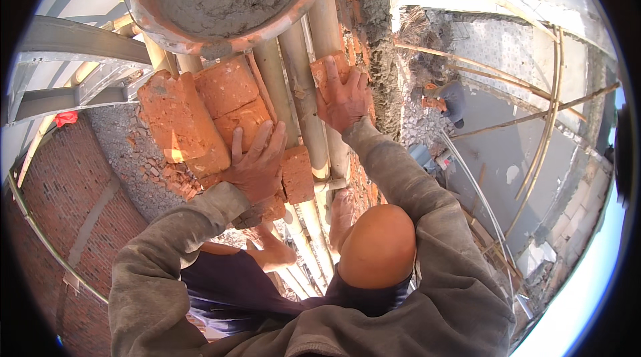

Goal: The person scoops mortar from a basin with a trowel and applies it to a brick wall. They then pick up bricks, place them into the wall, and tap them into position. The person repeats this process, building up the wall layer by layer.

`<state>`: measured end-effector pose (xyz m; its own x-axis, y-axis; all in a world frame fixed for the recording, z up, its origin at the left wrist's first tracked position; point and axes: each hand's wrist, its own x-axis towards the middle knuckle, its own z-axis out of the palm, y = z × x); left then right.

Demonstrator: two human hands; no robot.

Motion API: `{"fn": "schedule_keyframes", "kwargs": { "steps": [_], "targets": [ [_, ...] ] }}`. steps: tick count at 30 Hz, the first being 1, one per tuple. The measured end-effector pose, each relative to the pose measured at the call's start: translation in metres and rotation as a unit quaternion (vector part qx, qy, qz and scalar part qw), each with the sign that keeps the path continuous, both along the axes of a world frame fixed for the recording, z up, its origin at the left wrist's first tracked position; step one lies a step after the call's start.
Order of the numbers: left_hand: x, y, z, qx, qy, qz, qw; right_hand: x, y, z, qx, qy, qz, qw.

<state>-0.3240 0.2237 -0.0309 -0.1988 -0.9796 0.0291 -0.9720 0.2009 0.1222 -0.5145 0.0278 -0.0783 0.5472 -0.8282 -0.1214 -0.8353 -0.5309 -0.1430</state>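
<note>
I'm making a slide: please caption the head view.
Left hand on rough orange clay bricks, right hand on another brick, near tan bamboo poles and a round orange-rimmed basin of grey mortar.

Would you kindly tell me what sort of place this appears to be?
Most likely a building site, perhaps up on scaffolding: loose red bricks sit by a round basin of grey mortar, over bamboo-like poles.

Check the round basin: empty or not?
Not empty: the basin holds lumpy grey mortar, visible inside its rim. Depth: cannot tell.
</note>
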Motion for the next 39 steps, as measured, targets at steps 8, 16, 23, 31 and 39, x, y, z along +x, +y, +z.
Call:
{"fn": "schedule_keyframes", "kwargs": {
  "steps": [8,16,23,31,39],
  "targets": [
    [0.003,-0.001,0.007,0.093,0.038,-0.014,0.995,-0.018,-0.001,-0.033,-0.1,-0.11,0.035,0.988],
    [-0.005,0.001,0.015,0.052,0.025,-0.008,0.998,-0.022,-0.015,0.001,-0.025,-0.136,0.056,0.989],
    [-0.013,0.004,0.021,0.058,-0.031,-0.003,0.998,-0.149,-0.014,0.12,0.075,-0.397,-0.005,0.915],
    [-0.113,-0.001,0.037,0.0,0.143,-0.016,0.99,-0.32,0.037,0.085,-0.012,-0.265,-0.134,0.955],
    [-0.266,0.013,-0.033,0.301,0.603,0.208,0.709,-0.324,0.078,-0.012,-0.032,-0.181,-0.028,0.983]
  ]
}}
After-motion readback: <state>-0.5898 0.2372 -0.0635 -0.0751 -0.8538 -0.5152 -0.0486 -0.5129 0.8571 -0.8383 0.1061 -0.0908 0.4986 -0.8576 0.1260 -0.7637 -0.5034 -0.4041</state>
